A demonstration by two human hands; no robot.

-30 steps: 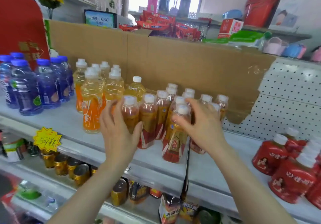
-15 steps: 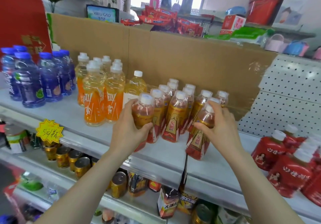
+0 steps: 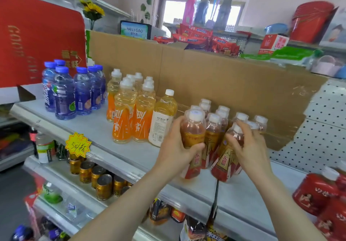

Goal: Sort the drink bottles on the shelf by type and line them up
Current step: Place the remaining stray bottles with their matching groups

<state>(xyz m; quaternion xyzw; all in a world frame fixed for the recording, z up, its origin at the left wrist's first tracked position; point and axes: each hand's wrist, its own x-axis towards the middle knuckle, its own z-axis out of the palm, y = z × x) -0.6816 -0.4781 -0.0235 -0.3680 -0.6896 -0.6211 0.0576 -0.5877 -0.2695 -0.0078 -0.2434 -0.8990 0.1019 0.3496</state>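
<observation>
Shelf (image 3: 89,128), HAI LI GAO sign (image 3: 135,30), left grip (image 3: 175,152) round tea bottle (image 3: 192,128), right grip (image 3: 249,147) round second bottle (image 3: 223,164)

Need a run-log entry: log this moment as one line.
left hand: grips red-labelled amber plastic drink bottle | right hand: grips neighbouring white-capped amber bottle | place: grey metal shelf, front

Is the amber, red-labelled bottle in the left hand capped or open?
Capped: the bottle wears a white cap above the left hand.
</observation>
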